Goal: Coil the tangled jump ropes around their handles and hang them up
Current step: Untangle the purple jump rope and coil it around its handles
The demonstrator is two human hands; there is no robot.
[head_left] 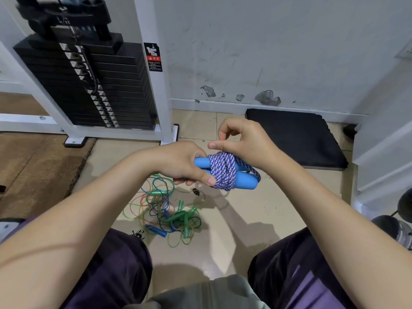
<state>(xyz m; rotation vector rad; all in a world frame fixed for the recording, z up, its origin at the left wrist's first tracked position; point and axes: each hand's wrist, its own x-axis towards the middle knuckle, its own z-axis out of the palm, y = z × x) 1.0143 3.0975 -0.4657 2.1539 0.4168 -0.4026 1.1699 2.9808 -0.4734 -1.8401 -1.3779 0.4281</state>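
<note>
Blue foam handles [242, 175], two of them side by side, sit in my left hand [180, 162], and the blue-and-white braided rope [223, 171] is already wound thick around their middle. From the head view I judge the coiling of this first jump rope to be close to finished: only a short loop of cord trails off past the far end of the handles, on the side away from my left grip.

My left hand is clamped on the handles, fingers curled over the top and the thumb pressed against the near edge of the coil, pinning the turns. My right hand [243, 141] sits just above the coil, its fingers bent and drawn together with the thumb pointing back toward the left hand; it seems to be pinching the cord's working end, though the cord between those fingertips is too hidden to be sure.

Next, I think, the loose end needs tucking under a turn so the bundle holds, without the left thumb easing off.

Below the grip, on the tiled floor [256, 208], lies the tangled pile of thin green, orange and blue ropes [166, 210], still waiting. No hook shows.
</note>
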